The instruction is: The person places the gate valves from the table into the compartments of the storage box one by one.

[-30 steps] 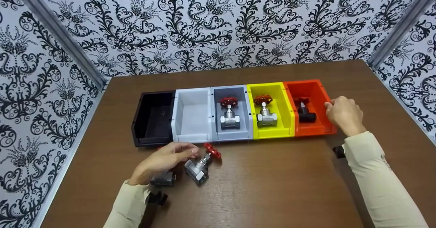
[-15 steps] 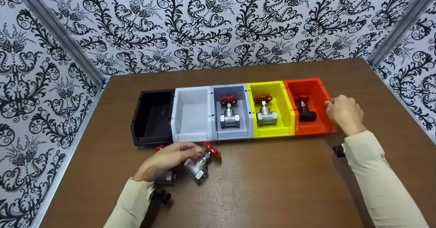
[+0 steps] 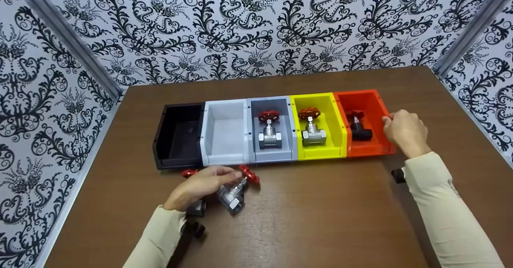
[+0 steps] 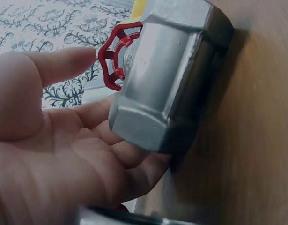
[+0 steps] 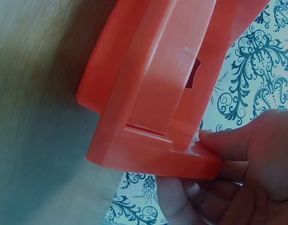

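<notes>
My left hand [image 3: 203, 184] reaches over a gate valve [image 3: 231, 200] lying on the table, its thumb tip close to the stem below the red handwheel [image 3: 249, 174]. In the left wrist view, the fingers lie loosely behind the silver valve body [image 4: 155, 75], and the thumb [image 4: 71, 63] is held out beside the wheel. A darker valve [image 3: 196, 208] is partly hidden beneath this hand. At the far right, my right hand [image 3: 406, 134] pinches the side rim of the red bin [image 5: 148, 75], thumb inside and fingers outside.
The red bin ends a joined row with a black bin [image 3: 160, 148], a white bin [image 3: 228, 117], a grey bin [image 3: 270, 104] and a yellow bin [image 3: 320, 101]. Silver valves sit in grey and yellow; a black-bodied valve [image 3: 360, 134] sits in red. A patterned wall [image 3: 256, 27] stands behind.
My left hand has moved slightly right, bringing its thumb nearer the silver valve's stem and uncovering more of the darker valve's red wheel. The right hand keeps its hold on the red bin.
</notes>
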A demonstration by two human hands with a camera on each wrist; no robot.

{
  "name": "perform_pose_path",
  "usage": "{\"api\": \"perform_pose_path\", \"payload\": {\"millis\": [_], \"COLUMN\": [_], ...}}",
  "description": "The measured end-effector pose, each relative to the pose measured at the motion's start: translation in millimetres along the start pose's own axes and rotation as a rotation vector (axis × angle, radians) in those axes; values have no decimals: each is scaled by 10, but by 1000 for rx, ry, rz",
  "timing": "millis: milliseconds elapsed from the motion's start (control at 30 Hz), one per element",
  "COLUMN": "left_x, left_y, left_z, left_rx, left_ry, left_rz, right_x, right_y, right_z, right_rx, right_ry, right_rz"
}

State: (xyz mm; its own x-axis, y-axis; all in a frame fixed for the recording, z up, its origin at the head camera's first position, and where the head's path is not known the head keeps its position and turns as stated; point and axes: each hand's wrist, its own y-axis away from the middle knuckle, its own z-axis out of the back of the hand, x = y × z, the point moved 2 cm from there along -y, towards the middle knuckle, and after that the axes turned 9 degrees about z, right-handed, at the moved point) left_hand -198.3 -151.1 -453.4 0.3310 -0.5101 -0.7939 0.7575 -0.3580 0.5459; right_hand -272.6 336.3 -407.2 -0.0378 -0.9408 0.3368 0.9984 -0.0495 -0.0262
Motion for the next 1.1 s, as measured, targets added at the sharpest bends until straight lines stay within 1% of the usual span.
{"api": "perform_pose_path", "payload": {"millis": [300,533,767,867,967,1067,1100], "left_x": [-40,-12,-2,17,40,54,54], "left_y": [-19,-54,-106,-118,-130,-134,-133], "left_z": [-18,-9,-30,-28,-28,-26,-28], "left_rx": [27,-10,50,38,40,53,67], "left_ry": [-9,10,78,103,139,173,187], "left_rz": [52,106,50,44,31,26,27], "right_x": [-9,-5,2,0,1,-1,-3], "right_y": [-1,-2,-5,0,9,14,15], "right_z": [-12,-16,-11,-14,-17,-20,-21], "right_rx": [-11,-14,-14,-22,-34,-41,-40], "right_ry": [-15,-20,-23,-24,-29,-33,-33], "right_rz": [9,9,2,11,27,34,32]}}
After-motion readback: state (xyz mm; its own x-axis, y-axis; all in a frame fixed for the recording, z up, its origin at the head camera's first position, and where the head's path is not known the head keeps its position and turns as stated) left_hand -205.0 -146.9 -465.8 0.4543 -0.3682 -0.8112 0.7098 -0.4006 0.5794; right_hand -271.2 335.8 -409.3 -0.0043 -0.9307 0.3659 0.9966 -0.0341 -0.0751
